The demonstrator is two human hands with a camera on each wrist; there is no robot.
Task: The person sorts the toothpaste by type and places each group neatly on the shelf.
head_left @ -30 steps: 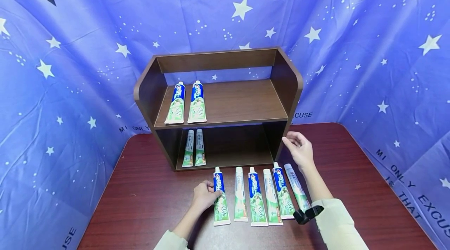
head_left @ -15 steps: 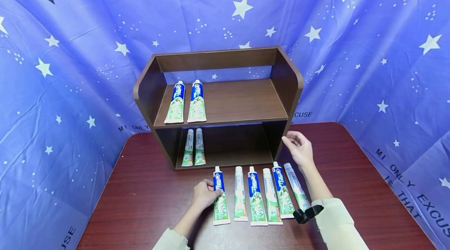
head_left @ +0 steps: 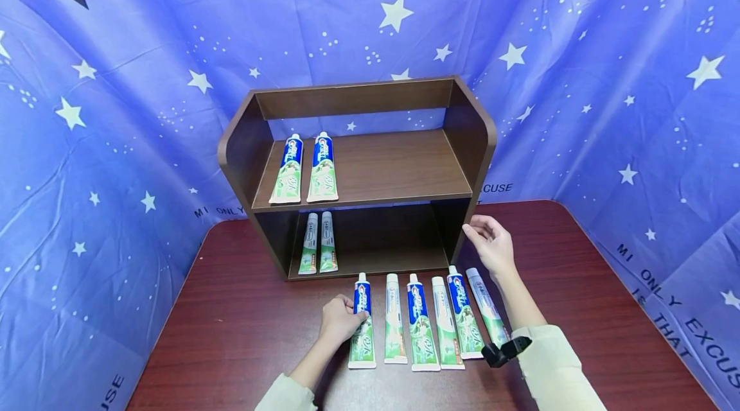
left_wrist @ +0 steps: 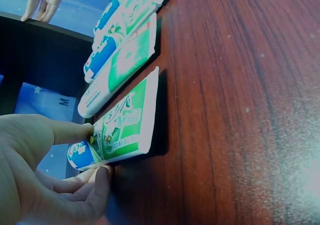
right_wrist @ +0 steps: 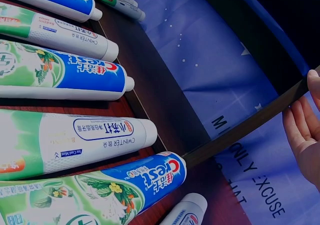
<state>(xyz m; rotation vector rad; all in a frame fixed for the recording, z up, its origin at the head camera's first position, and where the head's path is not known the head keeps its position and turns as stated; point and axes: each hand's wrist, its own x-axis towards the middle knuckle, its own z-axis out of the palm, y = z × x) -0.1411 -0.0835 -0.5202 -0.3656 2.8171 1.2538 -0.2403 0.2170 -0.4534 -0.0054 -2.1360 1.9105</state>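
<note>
My left hand [head_left: 341, 320] pinches a blue-and-green toothpaste tube [head_left: 363, 340] at the left end of a row on the table, thumb over its face and fingers at its side. In the left wrist view, the bottom end of this toothpaste tube [left_wrist: 127, 122] casts a dark shadow on the wood. At the right, my right hand [head_left: 491, 247] holds the front edge of the side panel of a dark brown two-tier shelf [head_left: 405, 167]. Thumb and fingers of that hand [right_wrist: 305, 130] lie on opposite sides of the panel in the right wrist view.
Several more toothpaste tubes, blue-and-green [head_left: 423, 327] and white-and-green [head_left: 396, 321], lie side by side before the shelf. Two blue-and-green tubes [head_left: 322, 170] rest on the upper tier, and two grey-and-green tubes [head_left: 327, 244] on the lower. A starry blue curtain [head_left: 607, 77] surrounds the table [head_left: 220, 334].
The tube in my left hand has turned slightly, its cap end swinging a little to the right, and the left hand has shifted right with it. The right hand stays on the shelf panel.
</note>
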